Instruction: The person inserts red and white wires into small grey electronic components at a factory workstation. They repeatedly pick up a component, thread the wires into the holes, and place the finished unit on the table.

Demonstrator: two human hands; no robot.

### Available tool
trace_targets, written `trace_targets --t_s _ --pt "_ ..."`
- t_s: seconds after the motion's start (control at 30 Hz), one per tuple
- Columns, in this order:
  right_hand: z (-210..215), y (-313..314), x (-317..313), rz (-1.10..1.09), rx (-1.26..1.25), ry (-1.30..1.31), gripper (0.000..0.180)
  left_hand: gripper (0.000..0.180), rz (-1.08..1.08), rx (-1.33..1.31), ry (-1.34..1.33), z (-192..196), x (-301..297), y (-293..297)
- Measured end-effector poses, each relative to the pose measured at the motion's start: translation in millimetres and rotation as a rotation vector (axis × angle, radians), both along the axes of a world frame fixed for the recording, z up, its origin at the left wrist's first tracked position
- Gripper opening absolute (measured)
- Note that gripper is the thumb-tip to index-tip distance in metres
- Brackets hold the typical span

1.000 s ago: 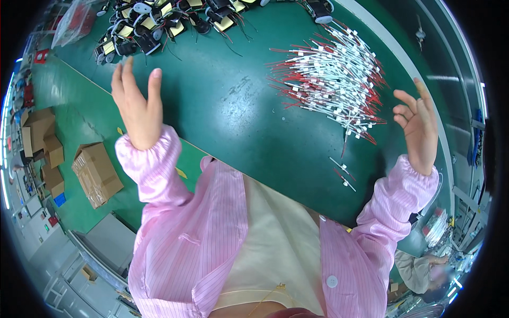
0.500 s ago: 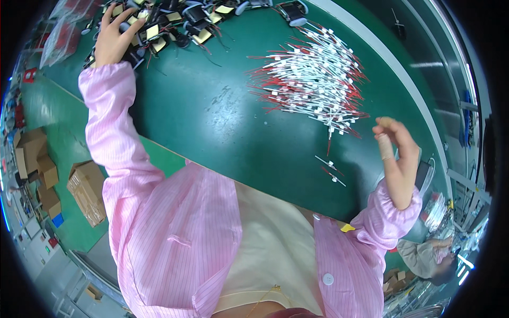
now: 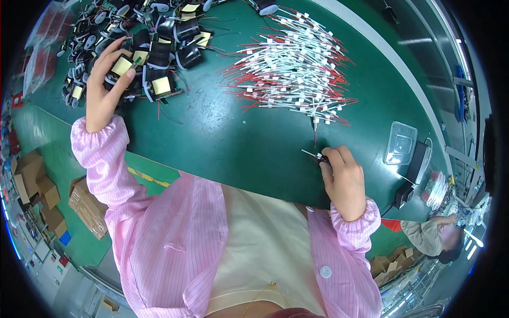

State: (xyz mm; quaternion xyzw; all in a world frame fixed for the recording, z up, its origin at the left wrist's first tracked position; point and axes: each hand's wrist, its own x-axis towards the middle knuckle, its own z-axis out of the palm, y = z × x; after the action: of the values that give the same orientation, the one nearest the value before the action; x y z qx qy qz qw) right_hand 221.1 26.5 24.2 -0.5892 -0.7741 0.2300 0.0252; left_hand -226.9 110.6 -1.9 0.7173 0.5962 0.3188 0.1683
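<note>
At the near edge of a heap of black modules (image 3: pixel 159 55), my left hand (image 3: pixel 101 87) closes its fingers round a black module with a yellow pad (image 3: pixel 122 65). A green strip like a small circuit board shows at that module's side. My right hand (image 3: pixel 345 177) pinches a short wire lead (image 3: pixel 310 154) with a white connector, low over the table in front of a pile of similar leads. Its fingertips partly hide the lead. Across the table's middle spreads the pile of white and red wire leads (image 3: pixel 297 66), many with white connectors.
The green table (image 3: pixel 207 143) has a pale curved far edge. To the right of my right hand lie a clear plastic box (image 3: pixel 401 142) and a black device (image 3: pixel 419 161). Clear bags (image 3: pixel 41 63) stand at the far left. A person (image 3: pixel 432 236) sits at the far right.
My left hand has drawn nearer and now grips a module. My right hand has moved left and down to the loose leads, closing on one. The view has shifted slightly.
</note>
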Motion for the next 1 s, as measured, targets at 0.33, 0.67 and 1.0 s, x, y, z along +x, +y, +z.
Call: trace_targets --t_s 0.33,0.67,1.0 --pt "-5.8 16.2 -10.0 0.219 0.087 -0.021 0.017 0.011 0.083 0.33 0.237 25.8 33.9 -13.8" --pt "-16.5 14.2 -23.9 0.223 0.203 0.09 0.023 0.034 0.156 0.27 -0.094 33.5 80.7 -52.2" --pt "-9.0 12.0 -25.0 0.076 0.198 0.21 0.028 0.027 -0.363 0.039 -0.279 38.9 116.6 -63.3"
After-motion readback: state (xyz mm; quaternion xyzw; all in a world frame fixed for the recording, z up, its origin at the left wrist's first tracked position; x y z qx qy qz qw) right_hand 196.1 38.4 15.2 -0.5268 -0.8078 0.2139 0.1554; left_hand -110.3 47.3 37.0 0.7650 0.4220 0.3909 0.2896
